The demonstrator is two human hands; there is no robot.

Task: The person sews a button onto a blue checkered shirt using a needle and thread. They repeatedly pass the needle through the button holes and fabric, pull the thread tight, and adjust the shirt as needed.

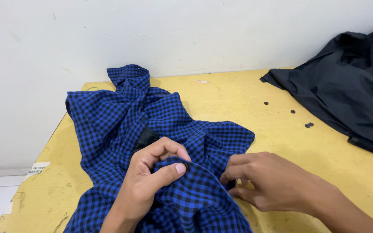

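The left hand [152, 177] pinches a small dark button [186, 166] on the blue checked shirt [117, 121], and the right hand [268, 183], at three o'clock, pinches its cloth.

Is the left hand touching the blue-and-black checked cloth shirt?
Touching. The head view shows the left hand pinching a fold of the blue-and-black checked cloth shirt between thumb and fingers, no gap visible.

A yellow table [247, 92] with a scuffed, marked top stands against a plain white wall [186, 30]. At its far right corner a dark garment [350, 86] lies heaped, part of it rising against the wall. Between it and the table's middle lie four small dark discs [292, 111], probably buttons, two of them touching.
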